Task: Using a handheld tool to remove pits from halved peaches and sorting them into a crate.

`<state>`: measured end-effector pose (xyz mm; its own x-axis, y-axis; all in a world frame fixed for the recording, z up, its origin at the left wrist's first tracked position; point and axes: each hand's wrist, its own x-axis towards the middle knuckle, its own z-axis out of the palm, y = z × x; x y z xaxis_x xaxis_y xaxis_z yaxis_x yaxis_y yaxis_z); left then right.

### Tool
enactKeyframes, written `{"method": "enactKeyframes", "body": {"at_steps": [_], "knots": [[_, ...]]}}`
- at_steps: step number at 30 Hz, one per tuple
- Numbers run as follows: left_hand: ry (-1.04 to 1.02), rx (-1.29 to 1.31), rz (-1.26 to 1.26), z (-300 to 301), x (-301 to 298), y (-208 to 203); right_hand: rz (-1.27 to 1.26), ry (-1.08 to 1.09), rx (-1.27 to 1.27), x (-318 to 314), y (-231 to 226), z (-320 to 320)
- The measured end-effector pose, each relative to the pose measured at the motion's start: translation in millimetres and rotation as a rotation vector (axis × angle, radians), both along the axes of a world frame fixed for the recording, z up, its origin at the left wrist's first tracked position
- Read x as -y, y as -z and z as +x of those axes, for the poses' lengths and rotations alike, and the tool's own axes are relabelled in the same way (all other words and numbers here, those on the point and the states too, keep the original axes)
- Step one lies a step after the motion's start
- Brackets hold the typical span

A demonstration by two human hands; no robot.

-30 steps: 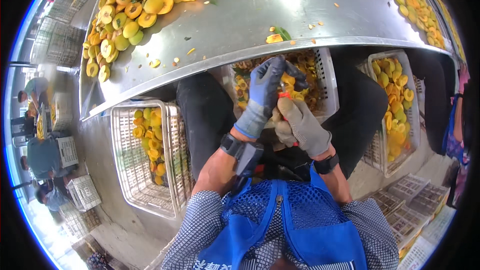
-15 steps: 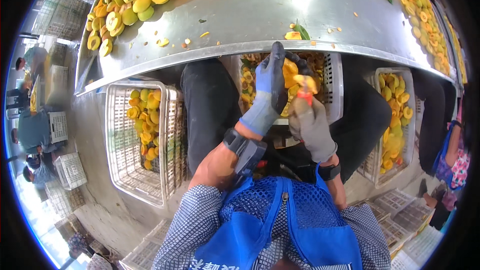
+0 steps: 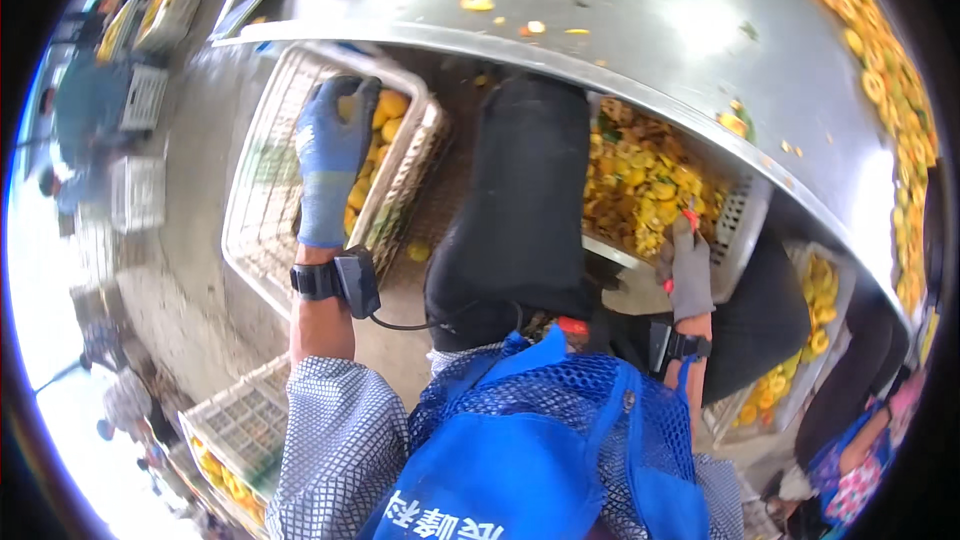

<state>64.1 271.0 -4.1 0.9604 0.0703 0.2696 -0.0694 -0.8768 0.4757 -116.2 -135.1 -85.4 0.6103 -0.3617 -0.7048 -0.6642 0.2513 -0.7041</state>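
My left hand [image 3: 328,158], in a blue glove, reaches out palm down over the white wire crate [image 3: 262,240] on the floor at my left. Yellow fruit halves [image 3: 385,112] lie in that crate just beside the fingertips. What is under the palm is hidden. My right hand [image 3: 688,275], in a grey glove, is closed around a small red-handled tool [image 3: 690,215]. It hovers at the near edge of a white crate [image 3: 745,230] full of yellow peel and scraps [image 3: 640,185], which stands under the steel table [image 3: 640,40].
Cut fruit rings line the table's right edge [image 3: 880,90], and loose bits lie on its top. Another crate of fruit halves [image 3: 815,310] stands at the right. More wire crates [image 3: 235,430] stand at the lower left. Other people are at the far left [image 3: 95,110] and lower right [image 3: 850,440].
Both hands were together at the table's edge working on one fruit. My left hand has since swung out left over the floor crate, and my right has dropped to the scrap crate.
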Motion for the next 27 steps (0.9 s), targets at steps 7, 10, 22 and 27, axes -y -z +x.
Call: {"method": "enactKeyframes", "body": {"at_steps": [7, 10, 22, 27], "knots": [[0.043, -0.057, -0.086, -54.3, -13.2, 48.7, -0.084, 0.016, -0.106, -0.6, 14.9, 4.6], [0.276, -0.426, -0.008, -92.5, -7.3, 102.5, -0.149, -0.034, -0.136, -9.7, 5.9, 10.5], [-0.369, -1.043, -0.107, -197.3, -53.1, 282.9, -0.296, -0.089, -0.191, -2.9, 10.6, 9.0], [-0.329, -0.883, 0.018, -218.6, -74.5, 361.7, -0.374, -0.146, -0.175, -10.0, 13.2, 11.7]]}}
